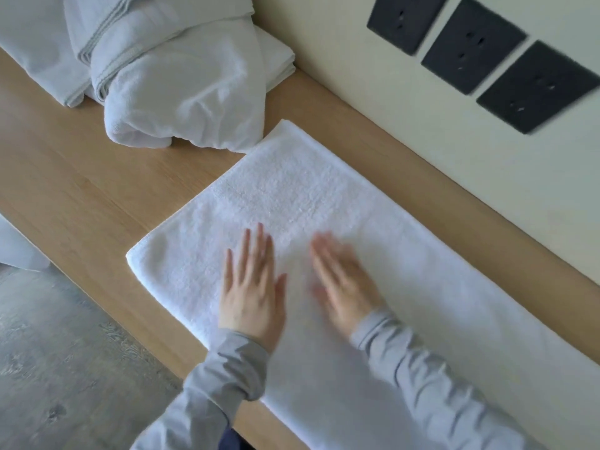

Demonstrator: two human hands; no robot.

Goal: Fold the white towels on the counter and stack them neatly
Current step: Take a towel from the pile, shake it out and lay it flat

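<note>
Fingers (259,251) of left hand (251,298) and right hand (344,287) (all straight) lie on towel (292,190).

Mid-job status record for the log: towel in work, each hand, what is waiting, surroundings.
in work: white towel spread flat along the wooden counter, beside the wall
left: left hand palm down on the towel, fingers straight
right: right hand flat on the same towel, motion-blurred
waiting: crumpled pile of white towels at the far end of the counter
under pile: flat folded layers, count unclear
wall: three black sockets
</note>
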